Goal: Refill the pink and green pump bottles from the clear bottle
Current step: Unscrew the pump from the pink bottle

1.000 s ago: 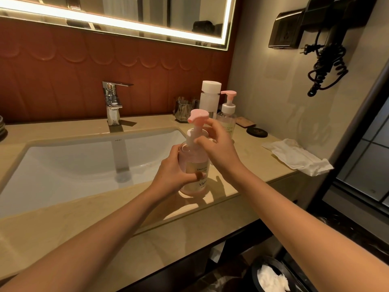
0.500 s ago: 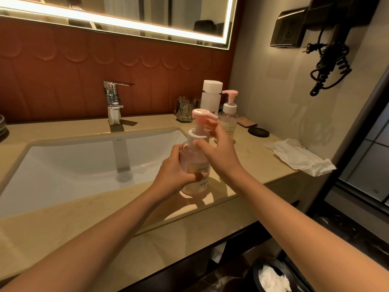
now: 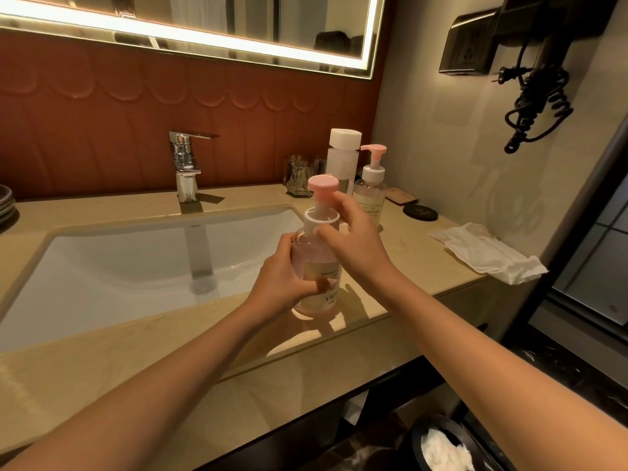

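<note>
The pink pump bottle [image 3: 316, 266] stands upright on the beige counter [image 3: 102, 351], just right of the sink. My left hand [image 3: 282, 283] grips its body. My right hand [image 3: 356, 239] pinches the white collar under the pink pump head [image 3: 323, 183]. Behind them stands the clear bottle [image 3: 343, 158] with a white cap. Beside it, a second pump bottle [image 3: 370, 192] with a pink pump head and a pale body stands upright; its tint is hard to tell in this light.
A white sink [image 3: 136, 260] with a chrome tap [image 3: 185, 164] fills the left. Glass tumblers [image 3: 300, 178] stand at the back wall. A black round lid [image 3: 420, 211] and a white cloth [image 3: 489, 253] lie right. A bin [image 3: 445, 447] sits below the counter.
My right hand has shifted around the pump collar, and the pump head has turned. The bottle stays in the same spot with my left hand on it.
</note>
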A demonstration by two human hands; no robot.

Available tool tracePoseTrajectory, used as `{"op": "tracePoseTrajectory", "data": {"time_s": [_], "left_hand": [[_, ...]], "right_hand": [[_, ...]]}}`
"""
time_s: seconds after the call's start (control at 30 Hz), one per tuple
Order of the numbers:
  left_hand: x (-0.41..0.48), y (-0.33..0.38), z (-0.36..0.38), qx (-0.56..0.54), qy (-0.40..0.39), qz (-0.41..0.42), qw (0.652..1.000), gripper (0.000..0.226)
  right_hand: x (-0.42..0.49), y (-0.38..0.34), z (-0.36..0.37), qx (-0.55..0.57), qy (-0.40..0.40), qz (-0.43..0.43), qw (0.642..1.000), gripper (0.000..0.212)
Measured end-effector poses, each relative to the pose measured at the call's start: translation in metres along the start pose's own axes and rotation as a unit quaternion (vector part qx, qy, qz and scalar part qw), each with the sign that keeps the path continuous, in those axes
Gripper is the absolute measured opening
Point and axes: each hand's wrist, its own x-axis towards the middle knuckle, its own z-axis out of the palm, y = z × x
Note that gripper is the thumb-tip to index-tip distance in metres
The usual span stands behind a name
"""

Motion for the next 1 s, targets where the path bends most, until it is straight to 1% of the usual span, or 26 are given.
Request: {"op": "tracePoseTrajectory", "data": {"time_s": [0.1, 0.2, 0.27, 0.37, 0.47, 0.6, 0.7, 0.83, 0.9, 1.0], "left_hand": [[0.0001, -0.0004, 0.0, 0.003, 0.001, -0.001, 1.0, 0.083], [0.001, -0.0013, 0.0009, 0.014, 0.004, -0.001, 1.0, 0.082], [0.0009, -0.0014, 0.001, 0.014, 0.004, 0.002, 1.0, 0.082], [0.0005, -0.0017, 0.0004, 0.01, 0.001, 0.008, 1.0, 0.081], [0.0008, -0.0019, 0.0011, 0.013, 0.005, 0.003, 1.0, 0.082], [0.0008, -0.0015, 0.0017, 0.015, 0.01, -0.002, 1.0, 0.082], [0.0006, -0.0011, 0.0017, 0.016, 0.008, -0.003, 1.0, 0.083], [-0.0002, 0.0008, 0.0006, 0.006, 0.003, 0.006, 1.0, 0.083], [-0.0006, 0.0008, 0.0004, 0.005, 0.004, 0.006, 1.0, 0.082], [0.0, -0.0001, 0.0014, 0.003, 0.004, -0.001, 1.0, 0.083]], "right_hand": [[0.0021, 0.0002, 0.001, -0.038, 0.039, 0.003, 0.999, 0.055], [0.0041, 0.0002, 0.0012, -0.067, 0.074, -0.013, 0.995, 0.049], [0.0029, 0.0009, 0.0016, -0.066, 0.069, -0.024, 0.995, 0.043], [0.0, 0.0014, 0.0005, -0.03, 0.047, -0.032, 0.998, 0.037], [-0.0009, 0.001, -0.0007, -0.032, 0.03, -0.025, 0.999, 0.043], [0.0018, 0.0013, 0.0005, -0.096, 0.079, -0.031, 0.992, 0.046], [0.0023, 0.0019, 0.0014, -0.114, 0.07, -0.033, 0.99, 0.045], [-0.001, 0.0023, 0.0, -0.084, 0.032, -0.041, 0.995, 0.04], [-0.0021, 0.002, 0.0001, -0.072, 0.017, -0.036, 0.997, 0.044], [-0.0008, 0.0016, 0.0022, -0.087, 0.043, -0.028, 0.995, 0.052]]}}
